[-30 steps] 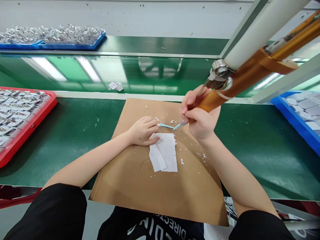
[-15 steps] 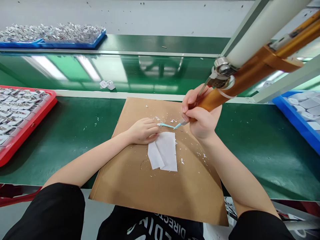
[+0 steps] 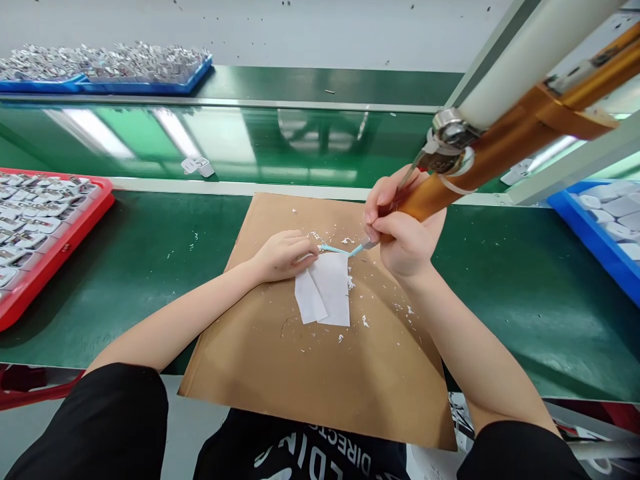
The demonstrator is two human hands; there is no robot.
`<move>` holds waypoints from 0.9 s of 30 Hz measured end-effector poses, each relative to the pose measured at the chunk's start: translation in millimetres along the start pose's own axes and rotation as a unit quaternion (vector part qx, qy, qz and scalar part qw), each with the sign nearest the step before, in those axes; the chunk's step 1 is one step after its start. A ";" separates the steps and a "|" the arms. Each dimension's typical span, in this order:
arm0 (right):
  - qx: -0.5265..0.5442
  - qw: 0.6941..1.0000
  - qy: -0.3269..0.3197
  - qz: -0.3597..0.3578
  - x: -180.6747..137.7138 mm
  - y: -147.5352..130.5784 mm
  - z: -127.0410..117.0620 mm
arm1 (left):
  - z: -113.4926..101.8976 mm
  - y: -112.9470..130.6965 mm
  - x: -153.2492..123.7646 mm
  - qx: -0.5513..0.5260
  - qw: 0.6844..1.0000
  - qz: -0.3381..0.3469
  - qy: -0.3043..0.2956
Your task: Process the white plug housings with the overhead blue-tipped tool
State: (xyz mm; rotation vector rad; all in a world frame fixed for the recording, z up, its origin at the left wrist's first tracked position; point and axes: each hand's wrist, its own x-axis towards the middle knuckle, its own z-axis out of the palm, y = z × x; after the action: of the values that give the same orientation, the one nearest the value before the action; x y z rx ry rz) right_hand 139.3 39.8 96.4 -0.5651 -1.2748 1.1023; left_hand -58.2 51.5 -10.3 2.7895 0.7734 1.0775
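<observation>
My left hand point(image 3: 283, 255) rests on a brown paper sheet point(image 3: 320, 373), fingers closed on a thin light-blue stick point(image 3: 334, 250) and on the upper edge of a folded white paper point(image 3: 323, 289). My right hand point(image 3: 400, 233) is wrapped round the lower end of a long amber dispenser tube point(image 3: 505, 150) that slants up to the right. Its light-blue nozzle tip point(image 3: 358, 249) meets the far end of the stick. White crumbs lie scattered around both hands.
A red tray point(image 3: 75, 233) of small white parts sits at the left, a blue tray point(image 3: 590, 233) of white parts at the right, another blue tray point(image 3: 150, 83) at the back left. A small white part point(image 3: 197, 165) rides the glossy green belt. A white roller and grey frame cross the upper right.
The small white part on the belt has drifted left. My left hand has pulled the white paper up and slightly left, toward the stick. My right hand has hardly moved.
</observation>
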 end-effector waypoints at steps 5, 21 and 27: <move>-0.017 1.000 0.009 0.012 0.5 -0.6 0.5 | -1.2 2.0 1.1 0.005 1.000 0.006 0.012; -0.009 1.000 0.002 0.016 -0.2 0.7 -1.0 | 3.6 0.0 -2.2 0.037 0.997 -0.024 0.064; -0.019 1.000 0.007 0.011 0.1 -0.2 -0.2 | 0.4 1.5 -2.5 0.004 0.979 -0.202 0.042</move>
State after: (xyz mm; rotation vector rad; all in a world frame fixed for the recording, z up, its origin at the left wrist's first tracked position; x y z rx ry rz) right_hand 139.6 39.8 96.6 -0.6164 -1.2830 1.0930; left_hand -58.9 49.1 -11.8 2.4444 1.2824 1.1139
